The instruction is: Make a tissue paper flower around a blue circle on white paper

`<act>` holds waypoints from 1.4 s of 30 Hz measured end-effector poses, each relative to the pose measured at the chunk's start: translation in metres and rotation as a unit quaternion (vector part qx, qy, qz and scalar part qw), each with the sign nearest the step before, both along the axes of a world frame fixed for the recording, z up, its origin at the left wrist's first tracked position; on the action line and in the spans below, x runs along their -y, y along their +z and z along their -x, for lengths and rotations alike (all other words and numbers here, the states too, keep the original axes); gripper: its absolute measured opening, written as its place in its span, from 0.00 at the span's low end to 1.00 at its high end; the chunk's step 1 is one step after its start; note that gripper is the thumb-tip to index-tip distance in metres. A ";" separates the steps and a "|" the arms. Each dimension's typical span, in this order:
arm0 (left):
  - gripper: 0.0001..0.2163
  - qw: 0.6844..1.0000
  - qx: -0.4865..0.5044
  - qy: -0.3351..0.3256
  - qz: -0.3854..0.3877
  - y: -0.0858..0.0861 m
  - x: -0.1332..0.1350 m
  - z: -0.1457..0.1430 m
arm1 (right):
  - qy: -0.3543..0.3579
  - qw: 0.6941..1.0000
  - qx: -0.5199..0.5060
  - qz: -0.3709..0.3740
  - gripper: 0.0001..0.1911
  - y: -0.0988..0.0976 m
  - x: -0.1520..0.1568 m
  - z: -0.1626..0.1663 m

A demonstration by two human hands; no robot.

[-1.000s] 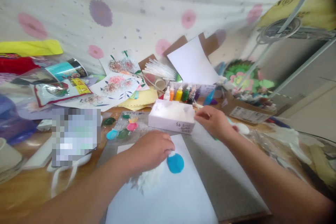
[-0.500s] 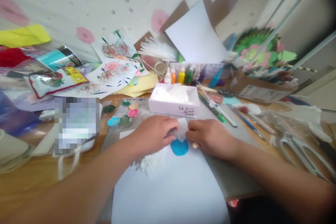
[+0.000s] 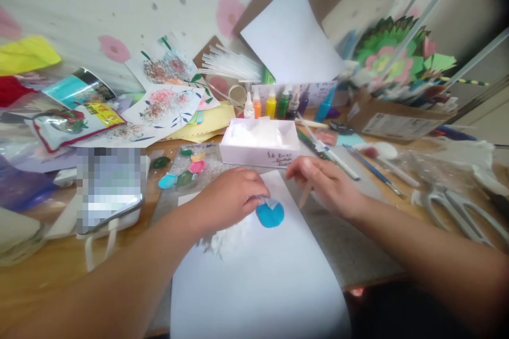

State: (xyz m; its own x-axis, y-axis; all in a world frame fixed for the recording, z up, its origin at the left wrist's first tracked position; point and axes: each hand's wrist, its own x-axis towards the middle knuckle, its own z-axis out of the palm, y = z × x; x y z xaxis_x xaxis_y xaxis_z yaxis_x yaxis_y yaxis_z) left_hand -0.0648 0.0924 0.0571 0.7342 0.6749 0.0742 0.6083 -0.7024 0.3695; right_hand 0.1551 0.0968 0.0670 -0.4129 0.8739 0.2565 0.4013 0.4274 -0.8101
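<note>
Left hand (image 3: pixel 238 193), palm down, pinches a scrap (image 3: pixel 271 203); right hand (image 3: pixel 325 183) curls round a stick (image 3: pixel 305 195).

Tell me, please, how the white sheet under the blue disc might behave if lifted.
The white sheet would probably flop, as its right edge curves. The white bits clustered on it might slide unless stuck. It looks thin, so it is likely light.

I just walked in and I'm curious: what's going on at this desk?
A person's left hand pinches a small whitish piece at the far edge of a blue disc on white paper. The right hand holds a slim tan stick, off to the paper's right. A white box stands beyond the paper.
</note>
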 end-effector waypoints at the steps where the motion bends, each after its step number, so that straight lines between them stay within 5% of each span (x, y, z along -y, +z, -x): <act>1: 0.08 1.000 0.002 -0.002 -0.001 0.000 0.000 0.000 | -0.013 1.000 -0.003 0.017 0.25 -0.002 0.000 0.002; 8: 0.10 1.000 0.009 0.000 -0.008 -0.001 0.001 0.001 | -0.041 0.987 -0.051 0.144 0.21 -0.011 -0.004 0.015; 42: 0.07 1.000 -0.007 0.012 -0.010 0.000 0.001 -0.001 | -0.056 0.982 -0.019 0.180 0.20 -0.013 -0.015 0.036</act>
